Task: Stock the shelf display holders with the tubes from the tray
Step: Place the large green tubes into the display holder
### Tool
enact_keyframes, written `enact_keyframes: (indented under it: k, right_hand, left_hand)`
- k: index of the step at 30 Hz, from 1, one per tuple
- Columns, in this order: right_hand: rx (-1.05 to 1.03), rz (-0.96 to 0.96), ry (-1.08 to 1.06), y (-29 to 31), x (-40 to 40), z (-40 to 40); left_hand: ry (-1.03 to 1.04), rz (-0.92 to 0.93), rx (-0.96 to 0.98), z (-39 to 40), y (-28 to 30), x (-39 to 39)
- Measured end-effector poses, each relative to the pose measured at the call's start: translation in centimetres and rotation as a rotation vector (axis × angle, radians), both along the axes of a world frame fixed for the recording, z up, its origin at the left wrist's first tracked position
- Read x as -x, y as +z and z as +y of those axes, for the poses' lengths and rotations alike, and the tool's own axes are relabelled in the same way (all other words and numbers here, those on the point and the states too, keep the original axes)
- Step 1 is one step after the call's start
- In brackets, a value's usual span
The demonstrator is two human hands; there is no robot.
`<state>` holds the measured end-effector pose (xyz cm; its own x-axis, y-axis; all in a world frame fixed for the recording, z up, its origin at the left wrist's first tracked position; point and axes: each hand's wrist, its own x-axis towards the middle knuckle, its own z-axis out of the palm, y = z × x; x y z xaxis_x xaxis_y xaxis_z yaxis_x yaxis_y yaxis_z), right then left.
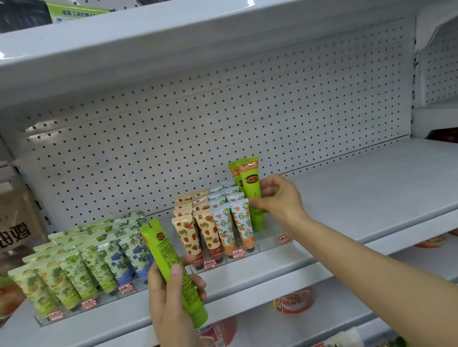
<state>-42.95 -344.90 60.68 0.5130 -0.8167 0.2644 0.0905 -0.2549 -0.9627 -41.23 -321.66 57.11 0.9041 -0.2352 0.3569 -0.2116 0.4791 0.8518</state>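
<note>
Nearest, the left hand (171, 304) is curled round a bright green tube (172, 269), thumb across its front, holding it upright and slightly tilted in front of the white shelf (369, 199), cap end down. Farther in and to the right, the right hand (278, 197) pinches a second green tube (253, 193) between thumb and fingertips; this tube stands cap down at the right end of the right clear holder (268, 243), with another green tube (234, 172) just behind it. In that same holder, to the left, stand rows of orange-flower tubes (232, 224) and strawberry tubes (197, 232). The left clear holder (94, 305) carries rows of green-patterned tubes (61, 274) and, at its right, blue-flower tubes (125, 258). Small red price tags (125, 288) sit along both holders' front edges. Behind everything rises the perforated back panel (216, 123). No tray can be made out.
</note>
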Motion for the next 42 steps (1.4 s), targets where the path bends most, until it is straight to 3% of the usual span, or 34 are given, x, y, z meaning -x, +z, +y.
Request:
enact_keyframes:
  k: [23, 28, 34, 39, 42]
  right_hand:
    - [0.071, 0.039, 0.01, -0.9, 0.6, 0.9]
    - [-0.047, -0.196, -0.104, -0.4, 3.3, 1.5]
    - [-0.007, -0.211, 0.207, 0.2, 7.7, 7.0]
    - [-0.058, -0.295, 0.372, 1.7, 10.2, 10.8]
    - [-0.054, -0.303, 0.332, 1.5, 10.8, 12.0]
  left_hand:
    - [-0.096, -0.028, 0.002, -0.3, -0.2, 1.1]
    - [-0.183, -0.066, 0.016, -0.2, 0.0, 1.6]
    - [-0.264, -0.034, 0.025, -1.2, 0.1, 2.4]
    - [-0.184, -0.265, -0.2, -2.5, 0.3, 3.2]
    - [-0.045, -0.424, -0.268, -3.4, 0.4, 4.1]
